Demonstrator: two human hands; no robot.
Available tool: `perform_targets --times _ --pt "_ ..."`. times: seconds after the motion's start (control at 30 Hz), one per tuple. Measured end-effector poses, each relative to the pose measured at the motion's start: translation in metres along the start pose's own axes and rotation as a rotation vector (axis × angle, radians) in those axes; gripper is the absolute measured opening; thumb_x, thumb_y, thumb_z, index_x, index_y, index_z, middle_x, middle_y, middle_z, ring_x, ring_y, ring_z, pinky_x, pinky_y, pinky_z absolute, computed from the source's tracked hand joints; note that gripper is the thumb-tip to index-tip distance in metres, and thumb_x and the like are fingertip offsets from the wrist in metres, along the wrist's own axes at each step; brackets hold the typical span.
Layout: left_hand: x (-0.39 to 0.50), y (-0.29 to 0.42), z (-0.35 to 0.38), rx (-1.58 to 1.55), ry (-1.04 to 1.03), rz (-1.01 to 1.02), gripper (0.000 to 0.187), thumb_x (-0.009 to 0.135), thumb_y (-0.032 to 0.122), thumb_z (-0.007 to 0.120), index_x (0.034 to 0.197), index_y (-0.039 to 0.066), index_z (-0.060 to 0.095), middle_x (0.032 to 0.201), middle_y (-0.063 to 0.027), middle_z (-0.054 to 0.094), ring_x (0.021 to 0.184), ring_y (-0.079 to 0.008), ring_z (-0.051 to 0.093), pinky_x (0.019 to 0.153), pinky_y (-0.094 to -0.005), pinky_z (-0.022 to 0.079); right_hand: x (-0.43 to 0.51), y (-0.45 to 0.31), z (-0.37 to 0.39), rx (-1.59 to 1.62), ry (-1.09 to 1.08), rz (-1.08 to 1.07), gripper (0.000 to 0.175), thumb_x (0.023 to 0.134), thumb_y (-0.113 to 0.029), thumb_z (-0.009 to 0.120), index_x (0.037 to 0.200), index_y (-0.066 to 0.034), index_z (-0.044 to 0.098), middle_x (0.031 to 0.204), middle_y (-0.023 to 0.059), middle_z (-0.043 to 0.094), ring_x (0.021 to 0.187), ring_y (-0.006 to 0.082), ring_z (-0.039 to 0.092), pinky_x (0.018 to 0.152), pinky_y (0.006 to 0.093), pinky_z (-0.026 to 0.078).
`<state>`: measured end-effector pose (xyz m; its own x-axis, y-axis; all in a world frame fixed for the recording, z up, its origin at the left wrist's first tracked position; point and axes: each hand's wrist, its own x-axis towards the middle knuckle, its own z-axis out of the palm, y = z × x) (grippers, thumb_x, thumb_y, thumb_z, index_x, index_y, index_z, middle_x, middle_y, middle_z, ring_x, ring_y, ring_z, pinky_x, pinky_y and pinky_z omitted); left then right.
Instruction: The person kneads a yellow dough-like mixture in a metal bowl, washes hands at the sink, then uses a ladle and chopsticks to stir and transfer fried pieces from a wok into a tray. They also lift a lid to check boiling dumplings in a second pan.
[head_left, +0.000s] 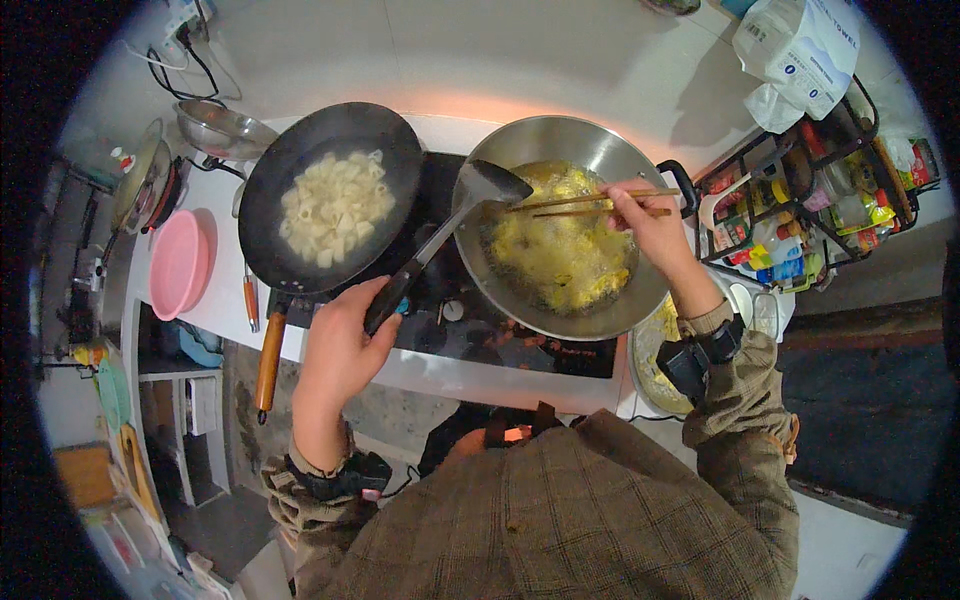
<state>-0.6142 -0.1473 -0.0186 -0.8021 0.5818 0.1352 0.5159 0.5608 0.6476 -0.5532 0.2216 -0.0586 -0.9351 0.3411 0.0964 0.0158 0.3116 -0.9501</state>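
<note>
My left hand (346, 349) grips the black handle of a metal wok spatula (480, 187). Its blade reaches over the left rim of a stainless steel wok (555, 135). Yellow battered pieces (559, 259) bubble in oil inside that wok. In my right hand (652, 225) is a pair of wooden chopsticks (570, 199), their tips over the oil near the spatula blade. Left of the wok stands a dark frying pan (262, 217) with a wooden handle (270, 367). Pale cut chunks (337, 202) lie heaped in it.
Both pans are on a black cooktop (480, 345). A pink plastic basin (178, 264) and a metal bowl (223, 131) stand to the left. Bottles and packets fill a black wire rack (795, 202) at right. A plate of yellow food (645, 360) sits below my right forearm.
</note>
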Motion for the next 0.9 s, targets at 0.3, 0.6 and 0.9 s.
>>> perform_targets --times 0.3,0.6,0.9 --pt "0.000 -0.009 0.015 -0.244 -0.111 -0.148 0.037 0.078 0.013 0.064 0.111 -0.002 0.059 0.074 -0.0163 0.061 0.055 -0.0184 0.054 0.055 -0.0281 0.044 -0.024 0.000 0.046 -0.468 -0.151 -0.460 0.012 0.082 -0.004 0.064 0.093 -0.0011 0.066 0.076 0.0099 0.055 0.064 0.0211 0.054 0.057 0.0273 0.042" --pt "-0.005 -0.011 0.022 -0.290 -0.113 -0.249 0.035 0.079 0.012 0.063 0.111 0.000 0.060 0.069 -0.0115 0.059 0.055 -0.0125 0.050 0.053 -0.0256 0.042 -0.020 0.024 0.014 0.010 0.051 -0.147 0.014 0.089 -0.009 0.058 0.097 0.0016 0.063 0.078 0.0088 0.062 0.067 0.0179 0.063 0.057 0.0260 0.050" --pt "0.006 -0.001 0.027 -0.165 -0.205 -0.188 0.037 0.076 0.012 0.064 0.110 -0.002 0.059 0.076 -0.0170 0.062 0.057 -0.0223 0.057 0.056 -0.0297 0.044 -0.025 0.050 -0.053 0.412 0.312 0.311 0.023 0.092 -0.017 0.055 0.100 0.0036 0.061 0.085 0.0113 0.064 0.070 0.0220 0.068 0.055 0.0242 0.055"
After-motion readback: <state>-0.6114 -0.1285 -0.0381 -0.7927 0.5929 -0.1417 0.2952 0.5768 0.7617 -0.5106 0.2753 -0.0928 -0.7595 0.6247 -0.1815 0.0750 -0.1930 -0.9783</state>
